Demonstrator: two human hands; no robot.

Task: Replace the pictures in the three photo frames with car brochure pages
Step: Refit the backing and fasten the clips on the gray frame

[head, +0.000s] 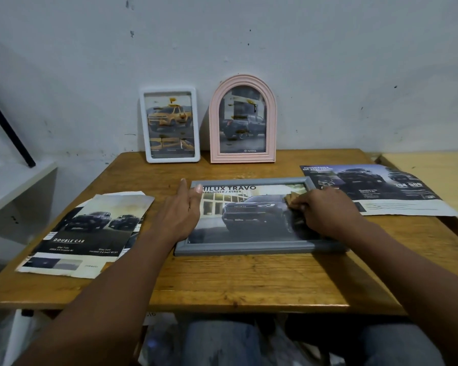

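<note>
A grey photo frame (pixel 249 248) lies flat on the wooden table (pixel 222 283) with a dark car brochure page behind its glass. My left hand (pixel 181 212) rests open on the frame's left edge, fingers pointing away from me. My right hand (pixel 325 210) presses a small tan cloth (pixel 292 198) onto the glass at the frame's right side. A white rectangular frame (pixel 171 124) showing a yellow pickup and a pink arched frame (pixel 242 120) showing a dark pickup lean upright against the wall at the table's back.
Loose brochure pages (pixel 90 233) lie stacked at the table's left. Another brochure sheet (pixel 376 191) lies at the right, reaching over onto a lighter second table (pixel 439 165). A white shelf (pixel 16 186) with a black rod (pixel 8 128) above it stands at the left.
</note>
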